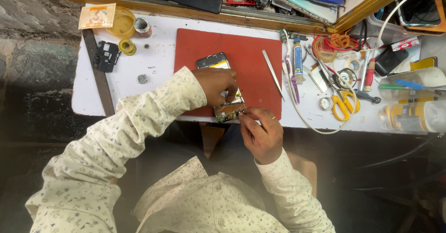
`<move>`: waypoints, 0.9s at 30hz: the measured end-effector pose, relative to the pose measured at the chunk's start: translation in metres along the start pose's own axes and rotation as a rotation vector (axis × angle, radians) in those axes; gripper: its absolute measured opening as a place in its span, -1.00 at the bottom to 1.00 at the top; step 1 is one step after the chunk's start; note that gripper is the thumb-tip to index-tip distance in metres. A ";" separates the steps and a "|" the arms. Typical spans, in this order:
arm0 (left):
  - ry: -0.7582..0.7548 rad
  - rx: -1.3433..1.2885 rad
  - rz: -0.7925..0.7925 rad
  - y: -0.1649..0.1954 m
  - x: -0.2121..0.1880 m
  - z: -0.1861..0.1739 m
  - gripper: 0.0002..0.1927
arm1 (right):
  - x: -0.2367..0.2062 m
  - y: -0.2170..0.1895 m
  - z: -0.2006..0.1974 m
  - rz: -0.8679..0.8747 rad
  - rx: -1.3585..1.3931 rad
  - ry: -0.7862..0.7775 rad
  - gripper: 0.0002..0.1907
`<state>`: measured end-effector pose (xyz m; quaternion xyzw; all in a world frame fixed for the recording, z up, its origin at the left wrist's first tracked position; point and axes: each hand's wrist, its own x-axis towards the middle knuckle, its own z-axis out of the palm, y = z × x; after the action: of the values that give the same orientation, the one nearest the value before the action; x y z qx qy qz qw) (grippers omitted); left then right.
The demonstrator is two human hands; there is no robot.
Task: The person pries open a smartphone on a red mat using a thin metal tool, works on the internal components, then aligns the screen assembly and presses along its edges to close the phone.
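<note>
Red mat (pixel 253 56): both hands' fingers hold opened phone (pixel 222 86); tweezers (pixel 272 74), scissors (pixel 344 105) beside.

This is a small phone-repair workshop. A white bench (pixel 158 52) carries a red work mat (pixel 251 52), tweezers (pixel 272 74), yellow-handled scissors (pixel 343 105), solder spools (pixel 127 46), screwdrivers (pixel 370 75) and an opened smartphone (pixel 223 86) with bare circuit board.

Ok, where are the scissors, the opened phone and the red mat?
Yellow scissors (pixel 344 105), head view, on the handles.
Opened phone (pixel 214 60), head view, on its top end.
Red mat (pixel 253 56), head view, on bare surface.
</note>
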<state>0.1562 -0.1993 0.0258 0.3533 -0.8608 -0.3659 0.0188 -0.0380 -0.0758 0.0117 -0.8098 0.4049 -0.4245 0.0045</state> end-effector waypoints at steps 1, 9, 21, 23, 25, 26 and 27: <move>-0.002 -0.004 0.010 0.001 0.000 0.000 -0.87 | 0.003 0.000 -0.001 -0.009 -0.002 -0.005 -0.75; 0.235 -0.135 0.084 0.021 -0.039 0.014 -0.61 | 0.023 -0.001 -0.008 -0.053 0.051 -0.053 -0.74; 0.547 -0.115 0.138 0.020 -0.063 0.050 -0.80 | 0.030 0.013 -0.013 0.020 0.193 -0.113 -0.65; 0.565 -0.117 0.140 0.018 -0.064 0.052 -0.80 | 0.034 0.026 -0.017 0.039 0.132 -0.067 -0.63; 0.610 -0.131 0.191 0.016 -0.065 0.054 -0.79 | 0.040 0.044 -0.020 0.202 0.055 -0.072 -0.67; 0.606 -0.131 0.185 0.016 -0.065 0.055 -0.79 | 0.043 0.053 -0.020 0.283 0.016 -0.075 -0.68; 0.603 -0.130 0.178 0.015 -0.066 0.055 -0.79 | 0.045 0.061 -0.018 0.292 -0.077 -0.128 -0.69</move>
<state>0.1804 -0.1169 0.0098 0.3670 -0.8189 -0.2959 0.3273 -0.0766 -0.1405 0.0327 -0.7674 0.5332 -0.3509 0.0609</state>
